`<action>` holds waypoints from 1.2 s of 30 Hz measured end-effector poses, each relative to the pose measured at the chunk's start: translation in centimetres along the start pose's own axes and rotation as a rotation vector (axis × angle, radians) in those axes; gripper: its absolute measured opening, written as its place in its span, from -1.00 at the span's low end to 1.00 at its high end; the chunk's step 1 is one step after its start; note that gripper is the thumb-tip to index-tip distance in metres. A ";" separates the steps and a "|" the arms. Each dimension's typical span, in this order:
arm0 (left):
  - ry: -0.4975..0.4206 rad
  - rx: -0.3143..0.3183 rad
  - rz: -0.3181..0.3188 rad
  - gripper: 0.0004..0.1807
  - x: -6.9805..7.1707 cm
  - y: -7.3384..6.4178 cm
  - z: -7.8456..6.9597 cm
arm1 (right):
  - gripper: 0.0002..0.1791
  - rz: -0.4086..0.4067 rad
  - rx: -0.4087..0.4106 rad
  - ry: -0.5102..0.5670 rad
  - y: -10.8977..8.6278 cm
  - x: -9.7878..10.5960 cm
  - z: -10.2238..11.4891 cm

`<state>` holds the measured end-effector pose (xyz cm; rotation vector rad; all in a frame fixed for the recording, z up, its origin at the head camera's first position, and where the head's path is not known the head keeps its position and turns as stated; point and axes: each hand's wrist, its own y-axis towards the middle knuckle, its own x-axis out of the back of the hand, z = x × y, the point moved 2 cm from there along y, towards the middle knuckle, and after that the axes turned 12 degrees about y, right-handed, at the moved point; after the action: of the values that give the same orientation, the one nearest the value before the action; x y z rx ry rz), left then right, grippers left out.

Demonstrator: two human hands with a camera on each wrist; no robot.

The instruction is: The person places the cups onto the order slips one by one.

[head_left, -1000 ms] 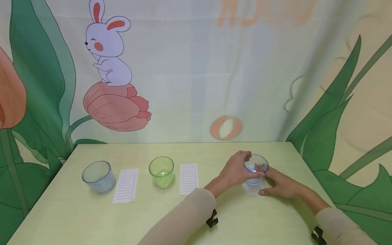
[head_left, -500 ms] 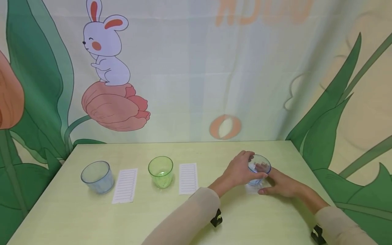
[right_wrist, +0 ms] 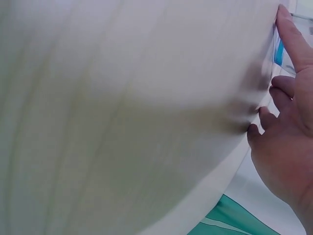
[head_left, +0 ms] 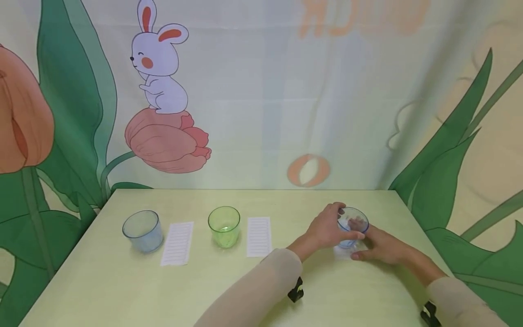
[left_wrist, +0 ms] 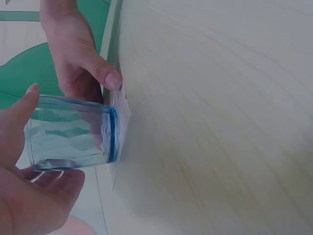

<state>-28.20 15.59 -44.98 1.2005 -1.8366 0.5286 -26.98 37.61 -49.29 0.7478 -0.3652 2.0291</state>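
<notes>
My left hand (head_left: 327, 229) grips a clear bluish glass (left_wrist: 73, 134) near its rim, thumb on the near side and fingers round the far side. Upright, the glass stands over a slip of paper (head_left: 343, 254); in the left wrist view its base lies against or just above that paper (left_wrist: 123, 115), I cannot tell which. My right hand (head_left: 386, 245) rests beside the glass, its thumb stretched at the paper's near right edge. Behind the glass its other fingers are partly hidden; in the right wrist view several fingertips of the right hand (right_wrist: 288, 112) touch the tabletop.
To the left on the table (head_left: 163, 295) stand a green glass (head_left: 224, 229) and another bluish glass (head_left: 146, 237). A lined paper slip lies right of each: one slip (head_left: 259, 237) by the green glass, one slip (head_left: 177, 244) by the bluish one. A printed curtain (head_left: 245, 91) hangs behind.
The left hand has shifted the glass slightly to the right, over the paper and closer to the right hand. The right hand stays nearly still. The head view has turned a little left.
</notes>
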 end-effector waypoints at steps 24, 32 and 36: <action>0.198 -0.165 -0.014 0.19 17.4 -12.6 8.5 | 0.02 -0.301 0.045 -0.156 -1.3 3.3 10.7; 0.172 -0.146 -0.064 0.22 21.8 -15.5 13.6 | 0.05 -0.223 0.169 -0.085 1.6 0.1 16.5; 0.173 -0.115 -0.078 0.22 22.2 -16.0 15.3 | 0.06 -0.195 0.170 -0.099 3.2 -2.4 17.6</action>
<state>-24.28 -14.32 -36.44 1.1092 -1.6452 0.4613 -22.34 25.15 -37.13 0.9536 -0.1702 1.8590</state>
